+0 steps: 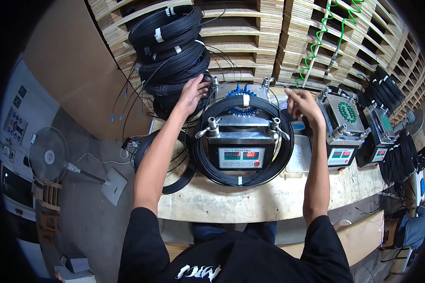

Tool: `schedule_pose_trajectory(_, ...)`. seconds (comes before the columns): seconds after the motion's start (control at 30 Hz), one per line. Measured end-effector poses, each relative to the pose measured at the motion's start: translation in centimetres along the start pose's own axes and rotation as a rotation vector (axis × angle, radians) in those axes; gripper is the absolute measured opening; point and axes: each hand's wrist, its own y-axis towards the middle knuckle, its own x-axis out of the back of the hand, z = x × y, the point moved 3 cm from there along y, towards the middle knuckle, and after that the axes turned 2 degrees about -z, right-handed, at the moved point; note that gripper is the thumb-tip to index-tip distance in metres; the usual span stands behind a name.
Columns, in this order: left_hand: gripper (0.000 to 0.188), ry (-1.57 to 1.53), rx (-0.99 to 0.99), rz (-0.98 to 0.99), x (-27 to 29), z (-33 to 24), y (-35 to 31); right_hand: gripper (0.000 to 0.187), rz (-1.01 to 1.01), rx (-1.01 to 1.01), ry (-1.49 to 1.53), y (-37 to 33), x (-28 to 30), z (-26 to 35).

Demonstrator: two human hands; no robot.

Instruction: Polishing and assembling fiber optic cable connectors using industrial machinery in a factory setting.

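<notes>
A coil of black cable [200,153] hangs around the middle polishing machine [214,141], looped over its front and held by white ties. On top of that machine is a ring of blue connectors [243,112], partly hidden behind the coil and a metal crossbar. My left hand [192,95] is raised at the machine's far left corner, beside the stacked coils, with fingers apart and nothing seen in it. Off the machine's right side, my right hand [306,107] hovers with bent, loosely spread fingers; no held thing shows.
Stacked black cable coils [167,61] rise at the back left, with loose ends hanging down. Another coil [174,186] lies on the wooden table [212,205]. Two similar machines [342,155] [375,153] stand at the right. A white tray [298,158] and a floor fan [49,155] flank the work area.
</notes>
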Motion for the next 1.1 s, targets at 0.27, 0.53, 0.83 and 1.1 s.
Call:
schedule_pose_trajectory(0.27, 0.022, -0.180, 0.042, 0.090, -1.3, 3.1, 5.3, 0.037, 0.071, -0.088, 0.479, 11.1, -3.0, -4.2)
schedule_pose_trajectory(0.53, 0.021, -0.260, 0.043, 0.106, -0.2, 4.0, 5.2, 0.027, 0.110, -0.101, 0.605, 12.7, -4.0, -5.1)
schedule_pose_trajectory(0.83, 0.024, -0.286, 0.046, 0.196, -1.0, 3.4, 4.9, 0.031, 0.069, -0.087, 0.591, 13.0, -3.5, -5.4)
schedule_pose_trajectory(1.1, 0.073, 0.612, -0.509, 0.115, -3.3, -1.4, 1.2, 0.032, -0.097, 0.039, 0.420, 11.7, -3.1, -6.3)
